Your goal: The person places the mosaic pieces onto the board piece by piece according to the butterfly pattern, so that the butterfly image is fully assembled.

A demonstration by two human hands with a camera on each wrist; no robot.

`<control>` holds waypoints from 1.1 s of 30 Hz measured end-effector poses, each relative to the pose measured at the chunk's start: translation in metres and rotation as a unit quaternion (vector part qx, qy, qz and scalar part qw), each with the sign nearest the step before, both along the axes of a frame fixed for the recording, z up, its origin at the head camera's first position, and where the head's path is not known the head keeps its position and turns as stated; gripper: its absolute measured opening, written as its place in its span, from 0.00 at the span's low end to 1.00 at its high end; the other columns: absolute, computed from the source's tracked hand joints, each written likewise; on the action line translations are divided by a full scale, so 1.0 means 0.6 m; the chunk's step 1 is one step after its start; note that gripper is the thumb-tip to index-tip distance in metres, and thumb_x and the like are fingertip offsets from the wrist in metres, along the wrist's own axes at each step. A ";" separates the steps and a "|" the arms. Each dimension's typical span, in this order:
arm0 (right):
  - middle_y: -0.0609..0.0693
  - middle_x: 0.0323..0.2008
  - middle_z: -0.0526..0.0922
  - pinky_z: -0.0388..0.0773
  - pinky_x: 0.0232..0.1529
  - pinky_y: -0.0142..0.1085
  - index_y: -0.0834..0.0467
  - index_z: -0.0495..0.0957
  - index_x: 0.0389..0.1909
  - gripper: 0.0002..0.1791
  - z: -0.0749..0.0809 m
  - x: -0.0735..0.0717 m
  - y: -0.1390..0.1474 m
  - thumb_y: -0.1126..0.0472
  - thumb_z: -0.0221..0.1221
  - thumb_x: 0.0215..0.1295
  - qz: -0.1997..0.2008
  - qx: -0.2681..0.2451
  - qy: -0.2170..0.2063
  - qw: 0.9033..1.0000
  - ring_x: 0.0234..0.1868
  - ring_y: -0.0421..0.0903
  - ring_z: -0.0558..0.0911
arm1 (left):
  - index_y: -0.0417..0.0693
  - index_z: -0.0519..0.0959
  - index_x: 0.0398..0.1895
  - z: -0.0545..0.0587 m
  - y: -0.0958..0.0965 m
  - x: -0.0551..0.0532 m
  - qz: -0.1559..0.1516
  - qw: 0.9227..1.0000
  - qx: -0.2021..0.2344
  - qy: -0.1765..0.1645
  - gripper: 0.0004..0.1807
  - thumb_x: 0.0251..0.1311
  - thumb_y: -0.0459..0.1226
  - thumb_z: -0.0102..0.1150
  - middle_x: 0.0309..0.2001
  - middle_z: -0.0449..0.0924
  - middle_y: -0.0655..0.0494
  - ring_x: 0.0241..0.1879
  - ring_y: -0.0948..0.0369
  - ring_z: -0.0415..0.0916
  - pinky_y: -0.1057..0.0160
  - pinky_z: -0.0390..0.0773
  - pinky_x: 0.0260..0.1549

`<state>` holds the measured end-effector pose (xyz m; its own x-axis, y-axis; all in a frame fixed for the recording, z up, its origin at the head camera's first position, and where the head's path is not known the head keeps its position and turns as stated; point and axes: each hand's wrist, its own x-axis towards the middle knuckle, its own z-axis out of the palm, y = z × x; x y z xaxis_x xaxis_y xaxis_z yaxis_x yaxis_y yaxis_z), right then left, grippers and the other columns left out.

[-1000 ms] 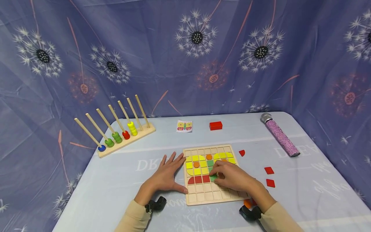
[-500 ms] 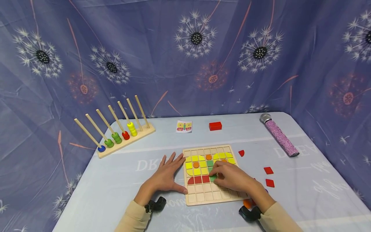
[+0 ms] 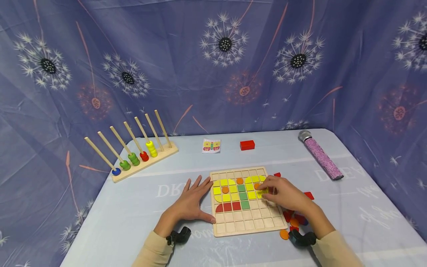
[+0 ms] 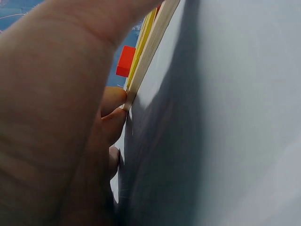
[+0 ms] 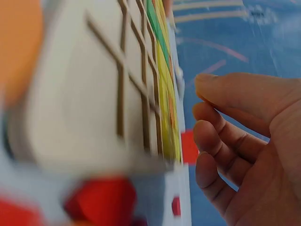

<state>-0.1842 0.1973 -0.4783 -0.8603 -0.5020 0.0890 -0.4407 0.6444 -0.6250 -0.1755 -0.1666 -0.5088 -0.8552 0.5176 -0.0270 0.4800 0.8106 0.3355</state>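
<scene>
A wooden grid board [image 3: 230, 227] lies mid-table, part-filled with yellow tiles [image 3: 224, 182], orange discs [image 3: 225, 190], red tiles [image 3: 227, 207] and a column of green tiles [image 3: 245, 204]. My left hand [image 3: 188, 204] is spread on the table, thumb and fingertips against the board's left edge. In the left wrist view its fingers [image 4: 113, 100] meet the wooden side. My right hand [image 3: 287, 193] hovers over the board's right side, near the yellow tiles there. Its fingers [image 5: 207, 136] are loosely bent in the right wrist view, with no piece between them.
Loose red pieces [image 3: 308, 195] and an orange disc [image 3: 284, 234] lie right of the board, partly under my right arm. Behind are a butterfly pattern card [image 3: 211, 145] and a red block [image 3: 247, 145]. A peg abacus [image 3: 148, 163] stands left; a glittery microphone [image 3: 321, 159] lies right.
My right hand has let go of the lowest green tile, now lying in its cell, and moved right and slightly up over the board. The left hand has stayed put.
</scene>
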 end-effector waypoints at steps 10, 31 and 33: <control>0.47 0.39 0.79 0.76 0.36 0.38 0.56 0.83 0.50 0.16 -0.005 -0.043 0.065 0.60 0.66 0.60 -0.085 0.013 0.011 0.996 0.36 0.45 0.74 | 0.58 0.50 0.77 0.000 -0.001 0.000 0.000 1.000 -0.002 -0.001 0.70 0.27 0.80 0.57 0.76 0.42 0.62 0.74 0.54 0.32 0.42 0.31 0.67; 0.49 0.39 0.81 0.78 0.31 0.32 0.58 0.83 0.47 0.15 -0.017 -0.023 0.196 0.64 0.66 0.58 -0.109 0.015 0.008 0.994 0.35 0.45 0.75 | 0.56 0.50 0.77 0.002 0.001 -0.001 -0.004 1.000 0.004 0.000 0.71 0.27 0.79 0.58 0.76 0.43 0.61 0.74 0.53 0.32 0.42 0.31 0.67; 0.49 0.38 0.80 0.77 0.33 0.32 0.58 0.83 0.46 0.14 -0.020 -0.014 0.209 0.67 0.65 0.57 -0.099 0.011 -0.007 0.995 0.34 0.44 0.74 | 0.56 0.50 0.77 0.003 0.001 -0.001 -0.004 1.000 0.002 -0.001 0.70 0.27 0.79 0.58 0.76 0.42 0.61 0.74 0.53 0.32 0.42 0.32 0.67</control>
